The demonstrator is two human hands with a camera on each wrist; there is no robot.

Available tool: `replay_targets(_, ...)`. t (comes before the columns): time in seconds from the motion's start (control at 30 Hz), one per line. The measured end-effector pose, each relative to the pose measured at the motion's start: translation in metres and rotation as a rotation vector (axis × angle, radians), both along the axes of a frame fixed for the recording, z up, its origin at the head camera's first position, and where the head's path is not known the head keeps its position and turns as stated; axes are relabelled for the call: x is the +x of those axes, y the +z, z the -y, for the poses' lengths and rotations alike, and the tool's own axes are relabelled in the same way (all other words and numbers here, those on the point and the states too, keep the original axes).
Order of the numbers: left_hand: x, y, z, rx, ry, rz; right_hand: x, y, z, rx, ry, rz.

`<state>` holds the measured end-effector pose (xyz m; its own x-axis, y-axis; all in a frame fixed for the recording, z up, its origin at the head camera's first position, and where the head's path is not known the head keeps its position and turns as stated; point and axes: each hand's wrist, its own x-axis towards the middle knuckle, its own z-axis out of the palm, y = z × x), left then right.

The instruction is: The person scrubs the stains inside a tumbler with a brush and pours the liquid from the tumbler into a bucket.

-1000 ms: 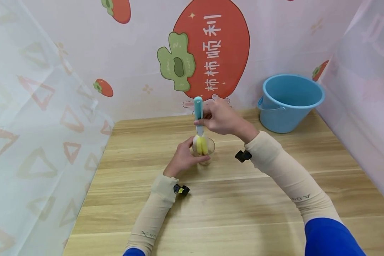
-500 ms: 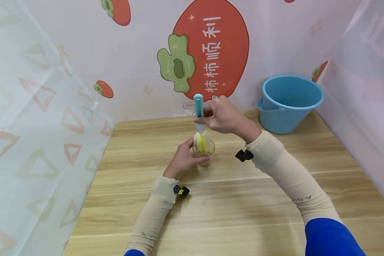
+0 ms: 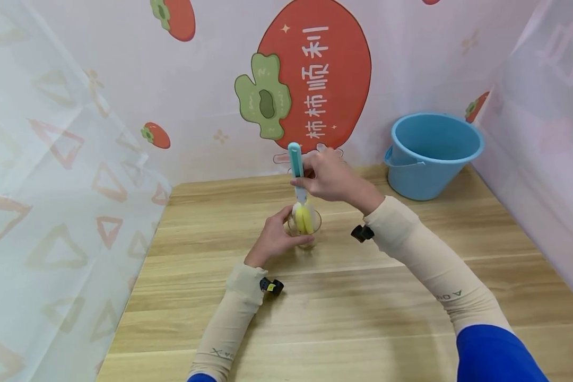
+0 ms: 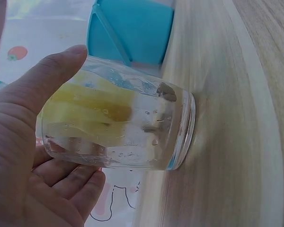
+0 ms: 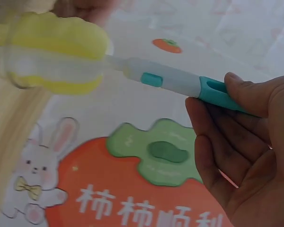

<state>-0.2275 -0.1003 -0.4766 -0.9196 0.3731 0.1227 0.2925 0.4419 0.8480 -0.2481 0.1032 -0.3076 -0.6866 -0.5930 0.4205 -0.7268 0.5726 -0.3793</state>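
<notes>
Head view, right grip (image 3: 333, 175), sponge (image 3: 303, 218) below

head: high, forward-down, farthest back, wide over surface (image 3: 353, 323) | left wrist: close, rolled sideways, faces glass (image 4: 146, 142), bucket (image 4: 142, 28) behind | right wrist: close, rolled opposite way, faces brush (image 5: 173, 82), printed backdrop (image 5: 151, 108) behind | shared: bucket in head + left wrist; backdrop's big lettering (image 5: 141, 212) in head + right wrist; brush in all three

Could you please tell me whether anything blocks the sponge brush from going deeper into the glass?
Nothing visible blocks it. The sponge head is already partly inside the glass through its open rim, and the left grip holds the glass from outside.
</notes>
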Motion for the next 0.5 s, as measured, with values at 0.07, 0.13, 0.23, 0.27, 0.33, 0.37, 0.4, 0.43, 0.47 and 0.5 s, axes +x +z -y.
replay_targets(0.07, -0.001, 0.001, 0.000, 0.013, -0.002, -0.002, 0.003, 0.011, 0.000, -0.008, -0.014, -0.024)
replay_targets(0.13, -0.001, 0.002, 0.000, 0.019, -0.003, -0.010, 0.005, 0.018, -0.001, 0.003, -0.038, -0.032)
replay_targets(0.23, -0.002, 0.003, 0.000, 0.012, -0.003, -0.009, 0.008, 0.015, -0.001, 0.046, -0.068, -0.007)
replay_targets(0.27, -0.002, 0.003, 0.000, 0.006, -0.002, -0.005, 0.008, 0.011, -0.001, 0.068, -0.077, 0.007)
replay_targets(0.33, -0.002, 0.002, 0.000, -0.004, -0.006, 0.001, 0.006, 0.000, -0.002, 0.101, -0.083, 0.039)
replay_targets(0.37, -0.002, 0.001, 0.000, -0.008, -0.008, 0.003, 0.005, -0.004, -0.003, 0.109, -0.082, 0.056)
replay_targets(0.4, -0.002, 0.001, 0.000, -0.014, -0.008, 0.003, 0.004, -0.009, -0.004, 0.111, -0.081, 0.069)
replay_targets(0.43, -0.001, 0.000, 0.000, -0.017, -0.007, 0.001, 0.003, -0.011, -0.005, 0.110, -0.077, 0.084)
replay_targets(0.47, -0.001, 0.000, 0.001, -0.019, -0.006, -0.001, 0.003, -0.013, -0.006, 0.102, -0.074, 0.087)
replay_targets(0.5, 0.000, -0.001, 0.001, -0.019, -0.003, -0.003, 0.002, -0.013, -0.007, 0.087, -0.070, 0.083)
